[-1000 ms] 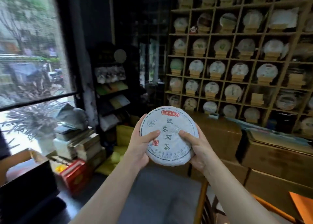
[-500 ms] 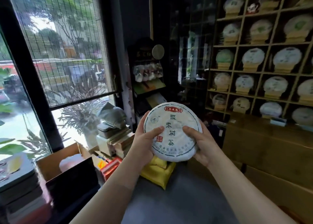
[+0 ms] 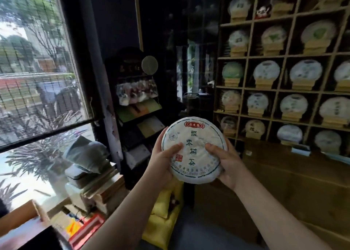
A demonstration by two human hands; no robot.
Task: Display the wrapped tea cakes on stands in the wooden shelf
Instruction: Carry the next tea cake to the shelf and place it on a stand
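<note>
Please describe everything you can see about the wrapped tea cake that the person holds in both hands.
The wrapped tea cake is a round, flat disc in white paper, slightly creased. Its face, turned toward the camera, bears a red label on top, a green dashed ring, dark characters down the middle and a small red seal. It is held in the air, tilted, in front of the wooden shelf. The left hand and right hand grip its edges, thumbs pressing on the face.

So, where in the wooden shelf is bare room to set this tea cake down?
No free cell shows: every visible compartment of the wooden shelf holds a cake on a stand. Bare room is the cabinet top under the bottom row, left of the blue packet. Both hands, left hand and right hand, hold the tea cake.
</note>
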